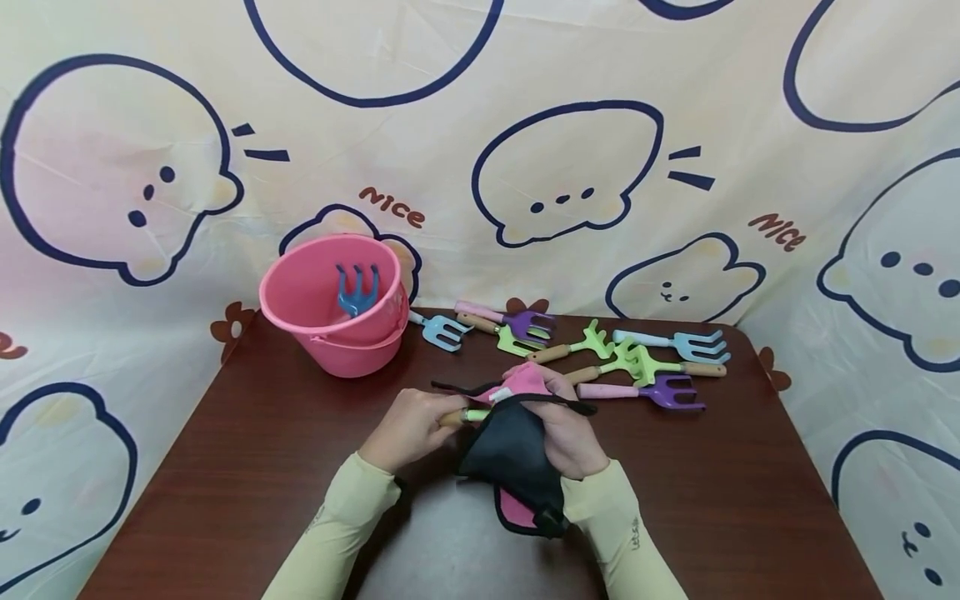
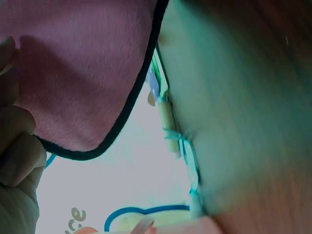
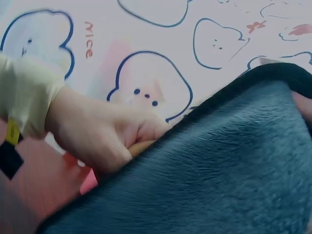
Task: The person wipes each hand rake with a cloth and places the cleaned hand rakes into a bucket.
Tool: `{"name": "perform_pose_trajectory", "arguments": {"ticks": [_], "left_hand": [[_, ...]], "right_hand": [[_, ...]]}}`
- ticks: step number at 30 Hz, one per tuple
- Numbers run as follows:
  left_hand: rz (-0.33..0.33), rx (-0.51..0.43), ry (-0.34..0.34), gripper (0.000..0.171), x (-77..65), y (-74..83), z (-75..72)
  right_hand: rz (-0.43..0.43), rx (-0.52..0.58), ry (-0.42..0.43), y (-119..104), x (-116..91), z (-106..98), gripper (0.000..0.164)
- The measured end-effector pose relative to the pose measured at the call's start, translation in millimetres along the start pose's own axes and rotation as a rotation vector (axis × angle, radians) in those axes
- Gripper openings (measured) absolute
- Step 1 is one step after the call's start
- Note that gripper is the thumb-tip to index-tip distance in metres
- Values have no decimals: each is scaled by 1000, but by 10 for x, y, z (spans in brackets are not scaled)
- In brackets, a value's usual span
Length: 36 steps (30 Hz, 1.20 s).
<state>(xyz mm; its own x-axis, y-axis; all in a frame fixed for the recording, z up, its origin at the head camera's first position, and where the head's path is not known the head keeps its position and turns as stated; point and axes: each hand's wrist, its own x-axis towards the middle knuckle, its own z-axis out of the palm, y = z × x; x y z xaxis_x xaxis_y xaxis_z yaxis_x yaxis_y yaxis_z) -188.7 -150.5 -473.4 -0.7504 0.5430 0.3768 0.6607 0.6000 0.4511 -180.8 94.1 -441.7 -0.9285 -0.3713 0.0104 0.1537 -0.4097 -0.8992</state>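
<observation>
My left hand [image 1: 412,425] grips the wooden handle [image 1: 452,417] of a small garden tool with a light green neck. The tool's head is hidden by a two-sided plush cloth [image 1: 510,450], dark grey on one face and pink on the other, with black edging. Around the cloth's upper part curl the fingers of my right hand [image 1: 566,429], and a dark lower part hangs down over the table. In the left wrist view the pink face [image 2: 87,73] fills the upper left. Seen from the right wrist, the dark face [image 3: 209,165] partly covers the wooden handle [image 3: 141,146].
Two nested pink buckets [image 1: 330,333] stand at the back left, a blue hand fork [image 1: 357,292] inside. Along the back lie several small forks and rakes, among them a light blue fork [image 1: 442,329], a green rake [image 1: 596,340] and a purple fork [image 1: 671,392]. A patterned curtain rises behind the table.
</observation>
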Motion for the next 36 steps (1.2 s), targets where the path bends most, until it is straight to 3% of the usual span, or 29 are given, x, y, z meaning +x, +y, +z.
{"name": "perform_pose_trajectory", "arguments": {"ticks": [3,6,11,15,17,20,22,25,27,29,32,36], "left_hand": [[16,-8,-6,22,-10,-6,11],[25,-25,9,24,-16,-6,14],[40,-39,27,24,-4,-14,65],[-32,-160,40,24,9,5,90],[-115,-243,74,23,20,29,88],[-193,-238,138,21,45,87,74],[-168,-104,149,22,52,132,74],[-62,133,160,32,50,198,93],[-19,216,169,37,47,238,108],[-15,226,182,36,41,270,113],[-50,178,185,34,41,292,100],[-136,65,173,28,52,299,84]], "right_hand": [[13,45,55,25,-15,8,27],[-8,108,129,48,-12,59,19],[6,357,259,30,10,123,12],[-61,470,279,-17,14,99,18],[-212,353,276,-29,13,92,17],[-458,-11,302,-13,5,112,26],[-572,-258,339,15,10,151,41],[-641,-482,369,74,10,207,51],[-683,-530,388,107,9,224,48],[-730,-545,413,135,13,219,44],[-769,-540,399,144,26,185,42],[-702,-537,266,88,26,87,52]]}}
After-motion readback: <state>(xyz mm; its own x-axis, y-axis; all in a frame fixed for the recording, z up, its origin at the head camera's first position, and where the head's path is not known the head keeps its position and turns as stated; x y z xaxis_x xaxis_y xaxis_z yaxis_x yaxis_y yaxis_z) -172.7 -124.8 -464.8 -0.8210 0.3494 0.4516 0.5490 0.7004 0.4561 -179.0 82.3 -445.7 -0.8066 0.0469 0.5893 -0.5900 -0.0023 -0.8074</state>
